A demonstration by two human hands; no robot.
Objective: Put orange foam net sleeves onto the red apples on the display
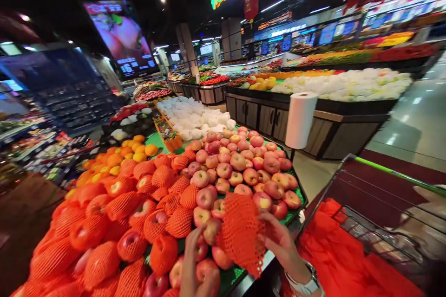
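An orange-red foam net sleeve (242, 232) hangs from my right hand (277, 239), whose fingers are closed on its right edge. My left hand (195, 260) reaches up from the bottom, its fingers curled around an apple (212, 231) close to the sleeve's left side. Part of that hand is blurred, and some of its grip is hidden. Bare red apples (239, 162) are heaped beyond both hands. On the left lies a large pile of fruit in orange-red net sleeves (120, 206).
A shopping cart (383, 171) with red netting (334, 255) stands close on the right. A white plastic-bag roll (301, 120) rises on a post beside the display. Oranges (132, 151) and white-wrapped fruit (195, 118) lie farther back. Another produce stand (324, 116) is across the aisle.
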